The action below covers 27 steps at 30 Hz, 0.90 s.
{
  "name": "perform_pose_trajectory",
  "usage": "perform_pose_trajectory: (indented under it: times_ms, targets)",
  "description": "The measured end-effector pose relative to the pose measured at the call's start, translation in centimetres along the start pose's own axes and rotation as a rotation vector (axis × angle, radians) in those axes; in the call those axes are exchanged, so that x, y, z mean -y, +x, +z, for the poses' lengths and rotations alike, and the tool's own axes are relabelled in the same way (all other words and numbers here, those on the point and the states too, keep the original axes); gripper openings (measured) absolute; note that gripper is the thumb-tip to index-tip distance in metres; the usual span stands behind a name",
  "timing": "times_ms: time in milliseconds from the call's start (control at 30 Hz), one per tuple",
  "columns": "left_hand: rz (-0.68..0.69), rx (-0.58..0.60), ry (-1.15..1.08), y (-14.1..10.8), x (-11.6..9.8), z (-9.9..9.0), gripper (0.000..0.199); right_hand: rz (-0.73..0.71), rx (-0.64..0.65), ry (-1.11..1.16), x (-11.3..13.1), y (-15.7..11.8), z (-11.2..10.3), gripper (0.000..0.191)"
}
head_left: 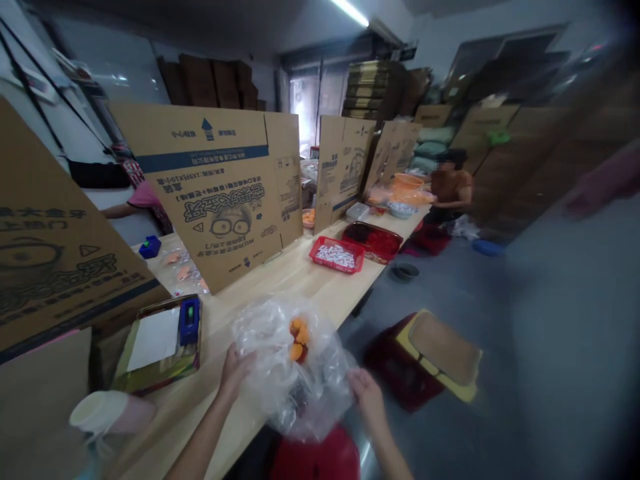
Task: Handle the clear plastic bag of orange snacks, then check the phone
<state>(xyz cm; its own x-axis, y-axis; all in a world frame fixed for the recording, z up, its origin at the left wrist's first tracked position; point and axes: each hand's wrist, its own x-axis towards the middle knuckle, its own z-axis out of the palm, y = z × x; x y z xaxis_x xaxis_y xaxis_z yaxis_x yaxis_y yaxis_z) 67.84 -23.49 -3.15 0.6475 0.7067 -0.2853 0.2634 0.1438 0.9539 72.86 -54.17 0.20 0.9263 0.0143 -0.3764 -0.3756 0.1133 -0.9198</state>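
Observation:
A large clear plastic bag (270, 383) spreads over the table's front edge, with a few small orange pieces (299, 333) showing inside its opening. On its left side my left hand (237, 373) grips the plastic, fingers curled and partly hidden. At the right side my right hand (365, 390) pinches the bag's edge. A red stool (320, 457) stands below the bag, close in front of me.
Cardboard panels (220, 200) stand along the table. Nearby are a tray (155, 377) with a blue tape dispenser (189, 320), a pink-white bottle (113, 411), and a red basket (337, 255) of small packets. A stool (440, 353) stands right; another person (453, 187) sits beyond.

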Motion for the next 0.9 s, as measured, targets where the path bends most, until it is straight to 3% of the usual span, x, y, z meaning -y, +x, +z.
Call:
perform_pose_trajectory:
  times_ms: [67, 133, 267, 400, 500, 567, 667, 900]
  targets:
    - [-0.049, 0.045, -0.143, -1.1, 0.0, 1.2, 0.057, 0.010, 0.004, 0.018, 2.0, 1.0, -1.5, 0.040]
    - [-0.017, -0.005, -0.190, -2.5, -0.9, 2.7, 0.054, 0.011, -0.014, 0.061, 4.6, 2.3, -3.5, 0.039]
    - [0.051, -0.125, -0.364, -6.3, -4.6, 6.9, 0.062, -0.014, 0.005, 0.130, 10.8, 5.5, -8.9, 0.040]
    - [0.044, -0.146, -0.428, -10.6, -9.1, 13.9, 0.066, -0.160, -0.021, 0.057, 16.7, 8.2, -16.3, 0.036]
    - [-0.019, -0.030, -0.424, -12.7, -10.8, 20.1, 0.066, -0.265, -0.080, -0.028, 19.9, 9.5, -22.3, 0.032]
    - [-0.063, 0.071, -0.426, -13.4, -10.6, 23.9, 0.063, -0.318, -0.121, -0.085, 21.1, 10.1, -25.7, 0.033]
    - [-0.106, 0.156, -0.399, -13.6, -8.5, 28.2, 0.058, -0.339, -0.163, -0.111, 21.3, 11.0, -29.4, 0.036]
    - [-0.266, 0.344, -0.381, -14.3, -3.2, 34.2, 0.058, -0.395, -0.315, -0.168, 20.5, 15.0, -35.0, 0.034]
